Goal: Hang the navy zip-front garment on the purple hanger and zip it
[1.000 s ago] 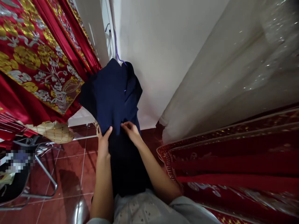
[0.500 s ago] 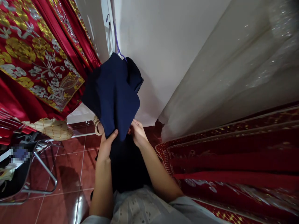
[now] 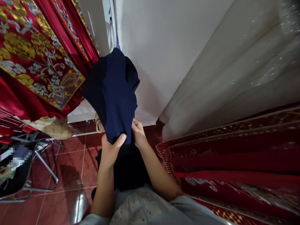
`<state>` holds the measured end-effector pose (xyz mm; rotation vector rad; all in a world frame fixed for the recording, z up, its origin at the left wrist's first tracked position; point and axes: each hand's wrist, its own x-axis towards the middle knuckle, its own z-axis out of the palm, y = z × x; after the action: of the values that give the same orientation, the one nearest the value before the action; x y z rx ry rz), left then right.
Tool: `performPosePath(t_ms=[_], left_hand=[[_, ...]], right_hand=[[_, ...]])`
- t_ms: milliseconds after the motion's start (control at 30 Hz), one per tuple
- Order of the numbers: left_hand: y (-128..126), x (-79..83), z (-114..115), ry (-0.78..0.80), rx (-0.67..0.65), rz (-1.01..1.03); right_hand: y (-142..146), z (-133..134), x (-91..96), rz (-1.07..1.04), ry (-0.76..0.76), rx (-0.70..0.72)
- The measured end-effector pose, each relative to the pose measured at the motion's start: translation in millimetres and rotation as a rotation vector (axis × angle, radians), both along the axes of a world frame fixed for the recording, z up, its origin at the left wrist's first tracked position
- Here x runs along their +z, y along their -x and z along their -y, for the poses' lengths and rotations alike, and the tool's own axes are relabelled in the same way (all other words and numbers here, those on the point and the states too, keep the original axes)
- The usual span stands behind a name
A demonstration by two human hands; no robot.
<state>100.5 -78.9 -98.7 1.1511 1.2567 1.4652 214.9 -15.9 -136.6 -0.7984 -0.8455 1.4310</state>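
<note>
A dark navy garment [image 3: 112, 90] hangs in front of me against the white wall, its top near a purple hanger hook [image 3: 117, 43]. My left hand [image 3: 111, 150] grips the cloth low down, thumb across the front and fingers wrapped behind. Close beside it, my right hand [image 3: 138, 132] pinches the same fabric at its right edge. The two hands nearly touch. The garment's lower part drops dark between my forearms toward my pale shirt.
Red cloth with gold and silver embroidery [image 3: 35, 56] hangs at the left. A pale sheer drape [image 3: 234, 72] and a red embroidered cloth [image 3: 234, 162] fill the right. A metal-framed chair [image 3: 35, 175] stands on the glossy red tiled floor [image 3: 70, 175] at lower left.
Both hands have come together and gathered the navy cloth, the left one closing around it. The garment has bunched upward and hides most of the purple hook.
</note>
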Motion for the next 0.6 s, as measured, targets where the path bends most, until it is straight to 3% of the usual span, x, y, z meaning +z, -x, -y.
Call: performPosePath(t_ms=[167, 233, 333, 400, 467, 600], left_hand=[[-5.8, -4.4, -1.1, 0.019, 0.012, -0.04], [-1.9, -4.8, -7.4, -0.097, 0.19, -0.115], [9.0, -3.7, -18.7, -0.451, 0.618, -0.252], [14.4, -3.7, -23.1, -0.642, 0.776, -0.312], [14.2, -5.3, -23.5, -0.676, 0.657, -0.361], [-3.3, -11.3, -20.1, -0.444, 0.022, -0.383]], right_hand=[[-3.0, -1.0, 2.5, -0.085, 0.042, -0.084], [-8.9, -1.5, 6.5, -0.15, 0.091, -0.159], [-19.3, 0.2, 16.3, -0.227, 0.142, -0.25], [-23.5, 4.0, 23.7, -0.233, 0.116, -0.233], [-23.7, 9.6, 30.1, -0.2, 0.062, -0.181], [-17.5, 21.6, 37.7, -0.001, -0.115, -0.049]])
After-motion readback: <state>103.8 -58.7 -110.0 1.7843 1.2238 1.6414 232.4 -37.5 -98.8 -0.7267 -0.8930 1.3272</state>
